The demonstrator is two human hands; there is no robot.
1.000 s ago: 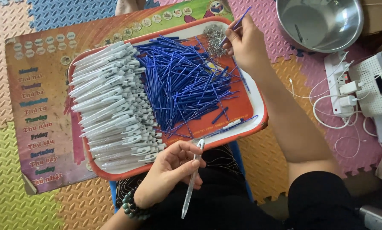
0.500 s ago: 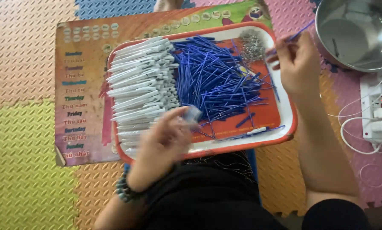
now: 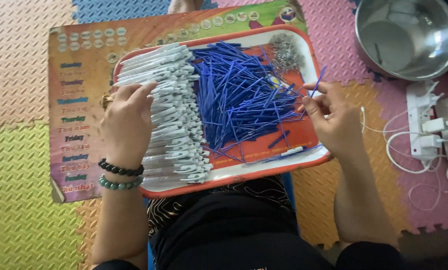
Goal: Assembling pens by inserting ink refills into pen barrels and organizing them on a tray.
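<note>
Head view, looking down at a red-rimmed tray [image 3: 264,172] resting across the lap.

Left hand [image 3: 126,120]: lies palm down on the stack of white pen barrels [image 3: 176,130], which fills the 9 o'clock half of the tray. Fingers loosely spread and slightly curled, tips touching the upper barrels; nothing visibly pinched. Two bead bracelets [image 3: 120,175] on the wrist, one black, one green.

Right hand [image 3: 334,117]: at the tray's 3 o'clock edge. Thumb and forefinger pressed together, pinching one thin blue refill [image 3: 318,81], which slants up toward 1 o'clock. Other fingers curled in.

Heap of blue refills [image 3: 244,100]: centre of the tray, just beside the barrels on their 3 o'clock side, tangled and crossing.

Cluster of small metal springs [image 3: 284,50]: tray corner at 1 o'clock, touching the heap's edge.

Single white piece [image 3: 291,150] lies near the tray's 5 o'clock rim; kind cannot be told.

Under the tray: printed mat [image 3: 79,115] on coloured foam floor tiles [image 3: 19,210].

Steel bowl [image 3: 406,37] off the tray at 2 o'clock. White power strip [image 3: 424,125] with plugs and cables at 3 o'clock, well apart from the tray.
</note>
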